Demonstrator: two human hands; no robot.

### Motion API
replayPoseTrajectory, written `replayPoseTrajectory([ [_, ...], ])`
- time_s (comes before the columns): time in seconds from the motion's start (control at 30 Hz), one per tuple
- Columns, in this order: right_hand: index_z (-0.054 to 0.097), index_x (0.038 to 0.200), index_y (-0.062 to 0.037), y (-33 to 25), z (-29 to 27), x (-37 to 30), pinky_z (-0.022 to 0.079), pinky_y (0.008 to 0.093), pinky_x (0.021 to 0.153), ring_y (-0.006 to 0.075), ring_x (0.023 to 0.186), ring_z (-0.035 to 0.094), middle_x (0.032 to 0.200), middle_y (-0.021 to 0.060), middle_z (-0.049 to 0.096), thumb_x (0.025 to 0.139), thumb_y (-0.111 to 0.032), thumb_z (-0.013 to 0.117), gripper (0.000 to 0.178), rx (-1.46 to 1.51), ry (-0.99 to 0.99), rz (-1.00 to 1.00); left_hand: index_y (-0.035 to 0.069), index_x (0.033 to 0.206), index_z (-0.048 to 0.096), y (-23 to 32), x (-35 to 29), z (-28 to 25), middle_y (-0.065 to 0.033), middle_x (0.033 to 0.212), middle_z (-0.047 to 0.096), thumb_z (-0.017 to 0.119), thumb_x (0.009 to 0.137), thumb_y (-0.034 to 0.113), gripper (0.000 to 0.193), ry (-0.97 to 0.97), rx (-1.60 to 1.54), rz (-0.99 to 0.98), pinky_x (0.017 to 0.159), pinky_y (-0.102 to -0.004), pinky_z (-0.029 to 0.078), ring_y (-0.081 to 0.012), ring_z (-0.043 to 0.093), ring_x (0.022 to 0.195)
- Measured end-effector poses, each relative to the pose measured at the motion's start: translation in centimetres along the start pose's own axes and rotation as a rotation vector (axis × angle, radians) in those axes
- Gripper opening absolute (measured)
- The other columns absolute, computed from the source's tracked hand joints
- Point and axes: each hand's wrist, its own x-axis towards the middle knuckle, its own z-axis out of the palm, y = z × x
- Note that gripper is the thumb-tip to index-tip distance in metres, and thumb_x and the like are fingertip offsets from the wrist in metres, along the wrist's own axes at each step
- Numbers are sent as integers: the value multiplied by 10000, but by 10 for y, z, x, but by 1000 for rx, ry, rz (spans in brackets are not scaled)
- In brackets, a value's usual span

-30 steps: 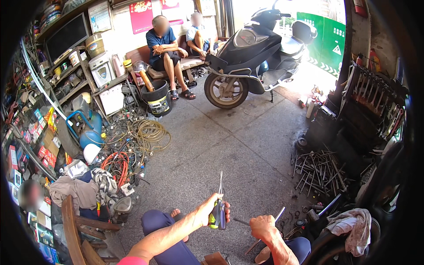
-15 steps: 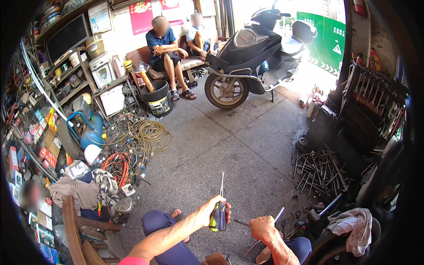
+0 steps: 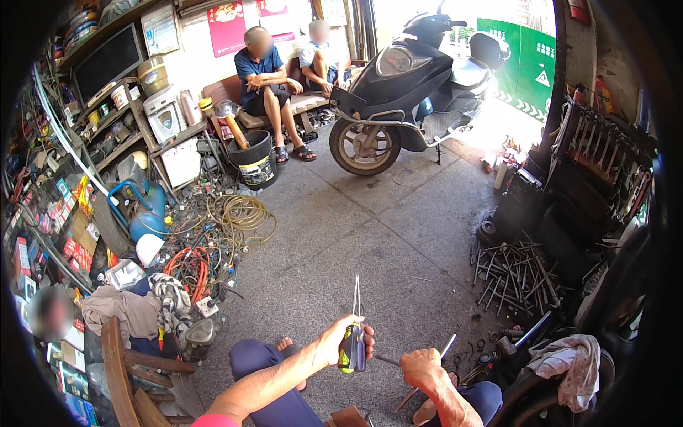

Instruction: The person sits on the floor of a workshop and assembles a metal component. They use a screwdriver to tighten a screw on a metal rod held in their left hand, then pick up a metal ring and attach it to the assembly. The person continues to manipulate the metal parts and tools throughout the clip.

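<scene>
In front of my knees, my left hand is closed around black and yellow-green screwdriver handles. Two thin metal shafts point up from them, away from me. My right hand makes a fist around a metal T-handle wrench. Bars of it stick out to the left, to the upper right and down below the fist. The left bar's tip lies close to my left hand; whether they touch, I cannot tell.
A black scooter stands ahead, with two seated people on a bench behind it. Coiled hoses and a black bucket lie left. Piled metal rods and a wheel with a rag are right.
My left hand has shifted very slightly to the right and turned a little, and the two shafts show further apart. My right hand has stayed almost still.
</scene>
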Motion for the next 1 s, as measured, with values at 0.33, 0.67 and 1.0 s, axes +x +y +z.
replayPoseTrajectory([
  [0.33,763,950,-143,-1,-1,-1,558,380,701,245,916,723,948,85,744,886,-165,558,216,-25,-1,-9,-17,1094,585,-2,4,-8,-176,912,656,479,937,309,378,-88,-46,-16,783,-447,570,-306,659,801],
  [0.67,746,973,-128,-1,1,2,559,396,734,260,936,716,958,97,738,847,-171,614,188,-7,-50,-5,-22,1073,583,0,-2,3,-188,920,671,462,940,329,395,-118,-40,50,732,-428,588,-288,677,788],
  [1.0,761,966,-150,-2,1,0,560,376,705,241,924,722,963,75,744,882,-164,559,219,-38,-37,-20,14,1116,583,-4,0,3,-173,1024,685,659,888,115,260,-7,58,48,780,-389,598,-254,692,894],
])
